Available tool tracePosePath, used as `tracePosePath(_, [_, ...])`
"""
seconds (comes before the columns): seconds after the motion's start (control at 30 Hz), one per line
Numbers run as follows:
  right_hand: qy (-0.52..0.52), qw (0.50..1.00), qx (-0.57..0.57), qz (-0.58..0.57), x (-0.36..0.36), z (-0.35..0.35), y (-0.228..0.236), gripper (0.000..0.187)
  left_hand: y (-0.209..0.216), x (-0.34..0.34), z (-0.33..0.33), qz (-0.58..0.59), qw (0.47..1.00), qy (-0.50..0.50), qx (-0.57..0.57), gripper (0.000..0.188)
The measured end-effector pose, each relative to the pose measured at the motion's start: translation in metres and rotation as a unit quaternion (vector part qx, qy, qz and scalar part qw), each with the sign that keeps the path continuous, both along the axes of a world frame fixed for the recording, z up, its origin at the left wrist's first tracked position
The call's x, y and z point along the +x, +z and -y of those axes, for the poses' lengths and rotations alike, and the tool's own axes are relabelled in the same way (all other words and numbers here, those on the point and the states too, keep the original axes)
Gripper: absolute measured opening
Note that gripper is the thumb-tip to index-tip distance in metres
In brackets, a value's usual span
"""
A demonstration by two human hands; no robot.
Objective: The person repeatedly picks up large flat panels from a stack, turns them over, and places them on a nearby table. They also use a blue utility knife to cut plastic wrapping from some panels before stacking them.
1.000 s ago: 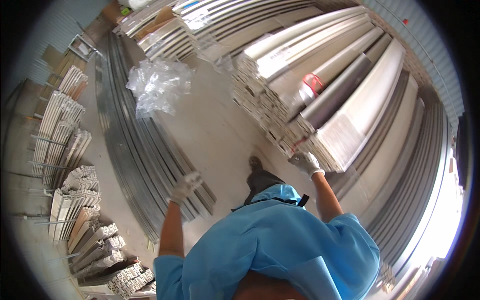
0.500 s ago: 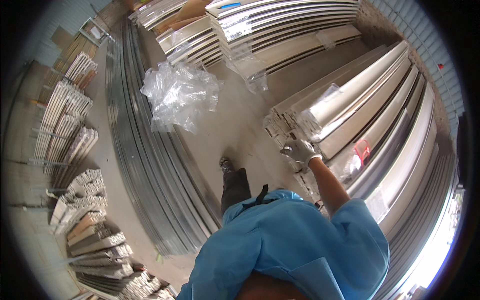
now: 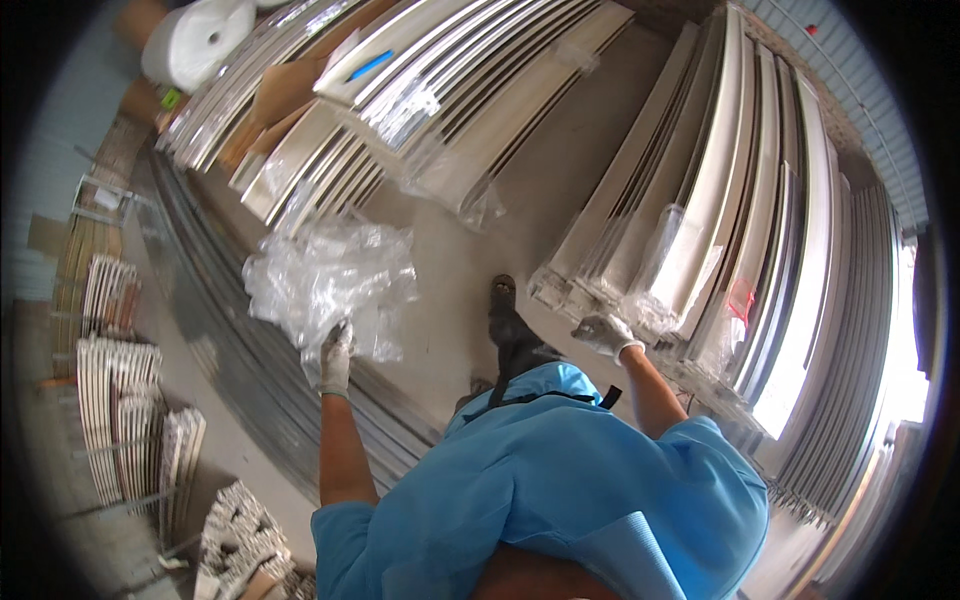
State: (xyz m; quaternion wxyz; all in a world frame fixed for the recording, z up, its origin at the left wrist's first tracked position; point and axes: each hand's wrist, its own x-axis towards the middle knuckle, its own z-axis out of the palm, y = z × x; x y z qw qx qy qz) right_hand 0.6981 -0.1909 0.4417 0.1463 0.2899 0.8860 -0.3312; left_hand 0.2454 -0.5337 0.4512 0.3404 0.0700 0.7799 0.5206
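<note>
My left hand [image 3: 337, 358], in a pale work glove, is in front of the near edge of a crumpled heap of clear plastic film [image 3: 325, 275]. Its fingers are bent closed; whether they touch the film or hold anything I cannot make out. On the right, my other gloved hand, the right hand [image 3: 604, 335], is curled closed beside the near ends of a stack of long pale profiles [image 3: 640, 235]. What is inside its fingers, if anything, is hidden.
Dark grey profiles [image 3: 240, 310] lie along the floor at left. More pale profiles [image 3: 500, 85] are stacked ahead, with a blue object [image 3: 370, 66] on top. A white roll [image 3: 200, 45] stands far left. Upright bundles [image 3: 120, 420] line the left side. Red strapping [image 3: 740, 303] lies at right.
My left hand has come into view in front of the plastic film. The view has turned rightward, and my right hand remains curled near the right stack.
</note>
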Motion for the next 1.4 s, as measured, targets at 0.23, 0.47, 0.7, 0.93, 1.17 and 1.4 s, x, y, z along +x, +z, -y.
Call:
tracePosePath(0.23, [-0.181,0.978,-0.074,0.076,-0.107,-0.084,0.007,0.046,0.030,-0.033,-0.219,0.065,0.987,-0.140,0.037,0.037])
tracePosePath(0.47, [-0.165,0.985,-0.006,-0.053,-0.189,-0.181,0.030,0.034,0.043,-0.106,-0.337,-0.063,0.972,-0.202,0.100,0.051])
tracePosePath(0.7, [-0.313,0.949,0.020,-0.041,-0.242,-0.190,0.054,0.028,0.061,-0.272,-0.459,-0.370,0.904,-0.199,0.076,0.044])
tracePosePath(0.93, [-0.352,0.935,0.005,-0.028,-0.342,-0.161,0.053,0.022,0.023,-0.408,-0.586,-0.524,0.782,-0.326,-0.085,0.066])
tracePosePath(1.17, [-0.303,0.927,0.181,-0.130,-0.480,-0.205,0.108,0.036,0.042,-0.405,-0.626,-0.557,0.748,-0.345,-0.108,0.030])
tracePosePath(1.4, [-0.248,0.931,0.256,-0.083,-0.509,-0.221,0.097,0.056,0.035,-0.241,-0.564,-0.540,0.413,-0.730,0.069,0.019])
